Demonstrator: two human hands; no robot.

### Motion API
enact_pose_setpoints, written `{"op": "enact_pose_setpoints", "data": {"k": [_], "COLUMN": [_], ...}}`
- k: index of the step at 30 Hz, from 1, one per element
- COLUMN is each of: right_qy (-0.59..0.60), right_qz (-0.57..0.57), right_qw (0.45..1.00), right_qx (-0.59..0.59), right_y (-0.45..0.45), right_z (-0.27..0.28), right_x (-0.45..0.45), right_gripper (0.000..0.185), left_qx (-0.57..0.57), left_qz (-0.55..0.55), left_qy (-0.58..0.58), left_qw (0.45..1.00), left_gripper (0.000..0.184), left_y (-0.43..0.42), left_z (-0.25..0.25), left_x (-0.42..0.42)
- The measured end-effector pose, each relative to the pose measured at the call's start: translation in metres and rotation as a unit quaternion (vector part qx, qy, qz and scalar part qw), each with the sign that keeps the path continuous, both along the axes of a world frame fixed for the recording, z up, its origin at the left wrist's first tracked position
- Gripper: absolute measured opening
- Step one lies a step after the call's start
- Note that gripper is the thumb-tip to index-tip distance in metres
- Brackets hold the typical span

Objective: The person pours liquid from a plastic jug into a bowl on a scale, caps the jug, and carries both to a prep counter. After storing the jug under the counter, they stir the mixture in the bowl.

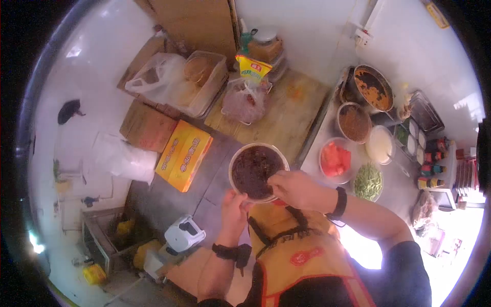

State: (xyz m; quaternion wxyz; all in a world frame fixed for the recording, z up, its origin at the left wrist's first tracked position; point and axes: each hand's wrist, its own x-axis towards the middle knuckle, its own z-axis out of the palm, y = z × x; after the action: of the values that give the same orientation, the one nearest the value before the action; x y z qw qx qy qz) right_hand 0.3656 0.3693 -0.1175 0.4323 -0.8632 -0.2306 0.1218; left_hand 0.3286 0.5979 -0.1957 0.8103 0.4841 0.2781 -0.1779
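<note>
A round, pale-rimmed bowl (257,169) full of dark brown food is in front of my apron at the counter's near edge. My left hand (234,205) is at its lower left rim, fingers pinched on the edge. Over the bowl's right side lies my right hand (299,189), its fingers bent together at the dark food near the rim. Whatever those fingertips hold, if anything, is hidden. Both wrists wear black bands.
Left of the bowl are a yellow-orange box (184,155) and a white device (184,234). A bagged item (244,101) sits on the wooden board (294,110). To the right stand bowls of red pieces (335,160), green shreds (367,182) and brown food (354,123).
</note>
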Motion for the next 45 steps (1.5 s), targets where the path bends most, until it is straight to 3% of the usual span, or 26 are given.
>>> {"op": "enact_pose_setpoints", "data": {"k": [2, 6, 8, 12, 15, 17, 22, 23, 27, 29, 30, 33, 36, 38, 39, 41, 45], "right_qy": [-0.035, 0.011, 0.019, -0.029, -0.023, 0.081, 0.049, 0.012, -0.002, 0.076, 0.076, 0.088, 0.152, 0.013, 0.014, 0.073, 0.133], "right_qz": [0.006, -0.005, -0.079, -0.191, -0.229, -0.198, -0.301, -0.326, -0.374, -0.325, -0.326, -0.337, -0.399, -0.467, -0.468, -0.436, -0.42], "right_qw": [0.996, 0.99, 0.996, 0.981, 0.967, 0.957, 0.949, 0.945, 0.926, 0.925, 0.925, 0.922, 0.901, 0.884, 0.884, 0.889, 0.89], "right_qx": [-0.087, -0.14, -0.042, -0.008, -0.11, -0.195, -0.079, -0.02, -0.056, -0.182, -0.18, -0.168, -0.076, -0.017, -0.017, -0.118, -0.116], "right_y": [-0.004, -0.005, 0.005, 0.025, 0.033, 0.04, 0.059, 0.061, 0.056, 0.051, 0.05, 0.05, 0.048, 0.047, 0.044, 0.039, 0.039], "right_z": [-0.012, -0.001, 0.001, -0.015, -0.008, 0.006, -0.019, -0.022, -0.016, -0.005, -0.003, 0.005, 0.001, -0.022, -0.017, 0.0, 0.009], "right_x": [0.016, 0.046, 0.062, 0.095, 0.11, 0.115, 0.139, 0.141, 0.149, 0.147, 0.145, 0.147, 0.15, 0.146, 0.145, 0.14, 0.132], "right_gripper": [0.014, 0.012, 0.01, 0.009, 0.01, 0.011, 0.012, 0.013, 0.014, 0.014, 0.014, 0.015, 0.016, 0.014, 0.014, 0.015, 0.017], "left_qx": [-0.015, -0.031, -0.036, -0.052, -0.061, -0.07, -0.056, -0.06, -0.075, -0.08, -0.082, -0.068, -0.049, -0.041, -0.051, -0.059, -0.071], "left_qz": [-0.009, -0.042, -0.069, -0.126, -0.156, -0.172, -0.255, -0.273, -0.285, -0.298, -0.309, -0.332, -0.349, -0.354, -0.356, -0.359, -0.387], "left_qy": [-0.005, -0.017, -0.003, 0.011, 0.023, 0.026, 0.036, 0.037, 0.014, 0.013, 0.014, 0.021, 0.024, 0.027, 0.03, 0.035, 0.032], "left_qw": [1.0, 0.998, 0.997, 0.991, 0.986, 0.982, 0.965, 0.959, 0.955, 0.951, 0.947, 0.94, 0.936, 0.934, 0.933, 0.931, 0.919], "left_gripper": [0.02, 0.017, 0.017, 0.016, 0.016, 0.016, 0.018, 0.018, 0.017, 0.017, 0.017, 0.018, 0.018, 0.018, 0.019, 0.02, 0.022], "left_y": [-0.002, 0.0, 0.001, 0.008, 0.012, 0.013, 0.012, 0.011, 0.008, 0.006, 0.001, -0.006, -0.012, -0.014, -0.015, -0.017, -0.019], "left_z": [-0.004, -0.018, -0.021, -0.017, -0.02, -0.023, -0.019, -0.02, -0.03, -0.033, -0.033, -0.034, -0.032, -0.031, -0.033, -0.035, -0.043], "left_x": [0.027, 0.078, 0.109, 0.169, 0.204, 0.225, 0.269, 0.272, 0.289, 0.296, 0.297, 0.3, 0.3, 0.299, 0.299, 0.299, 0.298]}}
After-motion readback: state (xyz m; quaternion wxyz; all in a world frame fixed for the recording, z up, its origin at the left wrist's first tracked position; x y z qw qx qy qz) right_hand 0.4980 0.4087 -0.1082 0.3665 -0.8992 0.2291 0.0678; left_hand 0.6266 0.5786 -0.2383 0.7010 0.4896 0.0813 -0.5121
